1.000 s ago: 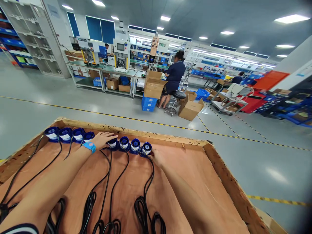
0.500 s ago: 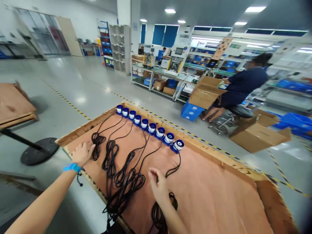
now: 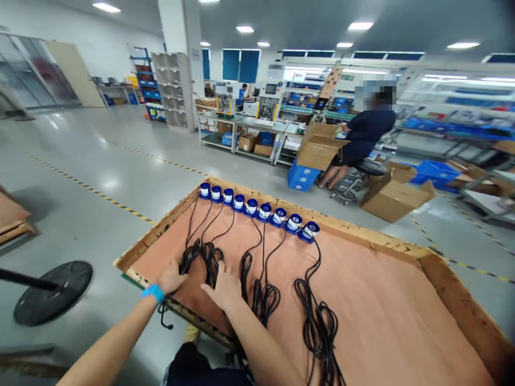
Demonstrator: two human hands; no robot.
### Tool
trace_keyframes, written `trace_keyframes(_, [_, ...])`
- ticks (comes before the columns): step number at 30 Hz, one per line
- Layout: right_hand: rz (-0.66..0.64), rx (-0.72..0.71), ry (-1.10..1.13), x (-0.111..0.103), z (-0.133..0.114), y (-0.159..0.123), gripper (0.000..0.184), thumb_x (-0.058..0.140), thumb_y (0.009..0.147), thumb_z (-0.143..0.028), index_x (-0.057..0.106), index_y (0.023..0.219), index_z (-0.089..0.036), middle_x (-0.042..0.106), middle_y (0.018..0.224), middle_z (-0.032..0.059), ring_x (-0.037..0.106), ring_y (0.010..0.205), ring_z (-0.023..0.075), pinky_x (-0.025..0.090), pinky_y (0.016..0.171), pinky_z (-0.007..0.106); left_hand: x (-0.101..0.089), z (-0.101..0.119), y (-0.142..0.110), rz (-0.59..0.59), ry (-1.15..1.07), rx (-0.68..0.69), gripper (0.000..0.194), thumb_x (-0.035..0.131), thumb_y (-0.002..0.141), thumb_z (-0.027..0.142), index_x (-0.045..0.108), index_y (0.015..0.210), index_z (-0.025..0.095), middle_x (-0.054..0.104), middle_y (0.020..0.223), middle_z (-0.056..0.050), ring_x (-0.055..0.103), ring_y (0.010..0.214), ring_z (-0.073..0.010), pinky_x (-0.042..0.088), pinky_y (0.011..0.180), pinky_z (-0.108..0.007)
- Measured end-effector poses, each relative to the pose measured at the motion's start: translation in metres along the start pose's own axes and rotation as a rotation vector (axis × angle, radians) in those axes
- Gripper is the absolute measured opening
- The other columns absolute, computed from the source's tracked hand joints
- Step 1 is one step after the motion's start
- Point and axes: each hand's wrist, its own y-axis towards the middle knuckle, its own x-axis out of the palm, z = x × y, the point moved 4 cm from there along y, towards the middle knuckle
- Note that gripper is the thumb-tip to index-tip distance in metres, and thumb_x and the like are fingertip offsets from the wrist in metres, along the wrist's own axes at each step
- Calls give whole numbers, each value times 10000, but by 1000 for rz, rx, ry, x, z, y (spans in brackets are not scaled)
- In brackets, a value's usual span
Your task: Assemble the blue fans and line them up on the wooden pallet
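Note:
My left hand [image 3: 172, 277] rests at the left end of a shallow wooden-rimmed tray [image 3: 362, 289], its fingertips against a coiled black cable [image 3: 190, 256]. The fingers look extended, not wrapped round it. My right hand [image 3: 226, 287] is just to the right, palm down, with thumb and fingers apart beside a second cable coil [image 3: 209, 258]. Several blue-and-white round devices [image 3: 251, 207] stand in a row along the tray's far rim, each with a black cable running toward me. Another cable bundle [image 3: 317, 321] lies right of my right forearm, which hides part of the middle coils.
A black round stand base [image 3: 54, 292] is on the floor at left. Past the tray, a person [image 3: 368, 128] works beside an open carton [image 3: 322, 145] on a blue crate [image 3: 302, 174]. Another carton [image 3: 396, 198] stands behind the stool. A cable plug [image 3: 169, 326] hangs over the tray's near edge.
My right hand has moved left, away from the right-hand cable bundle, to near my left hand. The leftmost coils have shifted right relative to the devices. The view has turned right.

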Motion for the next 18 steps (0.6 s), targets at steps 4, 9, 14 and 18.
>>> trace_keyframes(4, [82, 58, 371, 41, -16, 5, 538, 650, 723, -178, 509, 1241, -182, 637, 1137, 140, 659, 1012, 295, 518, 917, 458, 3, -9, -23, -264, -646, -85, 366, 644, 703, 288, 604, 1043, 157, 737, 1009, -113, 712, 974, -264, 560, 808, -354])
trace_keyframes(9, [254, 275, 948, 84, -36, -6, 254, 564, 853, -321, 584, 1077, -204, 692, 970, 59, 673, 910, 222, 559, 852, 370, 8, 6, -33, -653, -1301, -382, 345, 834, 666, 336, 700, 931, 161, 772, 858, -99, 746, 836, -260, 583, 756, -338])
trace_keyframes(14, [311, 209, 831, 72, -68, -22, 407, 525, 952, -467, 631, 1273, -239, 517, 1460, 129, 449, 1393, 291, 324, 1186, 520, 12, 13, -27, -769, -1382, -620, 209, 813, 741, 317, 722, 840, 156, 776, 813, -104, 754, 781, -245, 598, 707, -318])
trace_keyframes(18, [242, 132, 996, 54, -84, -38, 995, 790, 762, -519, 265, 1564, -253, 421, 1550, 138, 430, 1422, 299, 373, 1165, 508, -5, 36, -32, -769, -1473, -727, 108, 729, 817, 248, 717, 824, 141, 761, 762, -87, 727, 650, -224, 607, 665, -342])
